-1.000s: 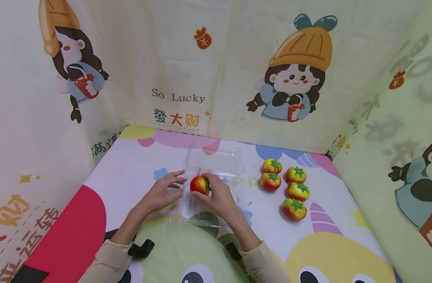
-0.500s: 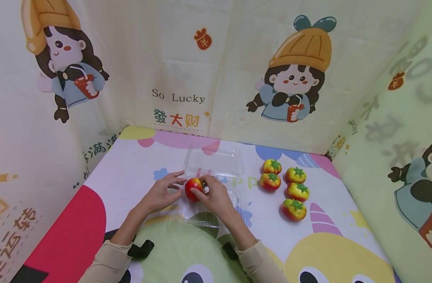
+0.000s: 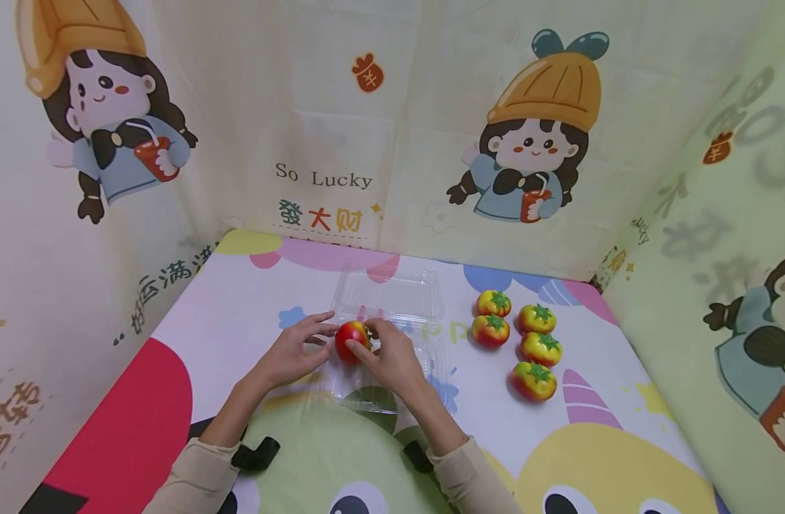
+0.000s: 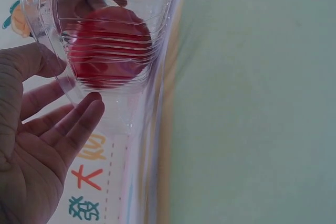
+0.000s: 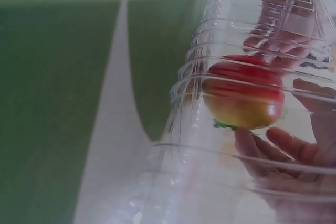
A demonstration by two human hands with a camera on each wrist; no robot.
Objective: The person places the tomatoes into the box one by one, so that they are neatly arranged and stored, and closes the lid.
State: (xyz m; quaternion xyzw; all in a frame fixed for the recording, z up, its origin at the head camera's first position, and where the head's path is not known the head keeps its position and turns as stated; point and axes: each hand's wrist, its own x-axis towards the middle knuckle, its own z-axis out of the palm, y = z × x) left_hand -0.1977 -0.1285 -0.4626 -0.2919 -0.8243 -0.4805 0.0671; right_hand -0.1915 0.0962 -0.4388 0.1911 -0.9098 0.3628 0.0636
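A: Head view. Locate the fruit (image 3: 351,341).
B: It sits in the left part of the base of the clear box (image 3: 369,391). The lid (image 3: 392,285) lies folded back on the far side.
A: State of the right hand (image 3: 388,357)?
B: Grasping. The thumb and fingers bend round the right side of the fruit.
A: State of the left hand (image 3: 298,348)?
B: Released. Its fingers are loosely extended at the left edge of the box.
A: Remaining items?
B: Five other fruits (image 3: 541,348), red and yellow with green leaves, stand to the right of the box on a printed cover (image 3: 238,300). Two lie in the left column, three in the right.
A: Left wrist view.
B: The left hand has its thumb at the box rim, fingers spread below. Whether it bears on the plastic cannot be told. The fruit shows red through the ridged wall.
A: Right wrist view.
B: The fruit shows red above, yellow below. A right fingertip is at its leafed end; reflections in the wall obscure the exact contact.
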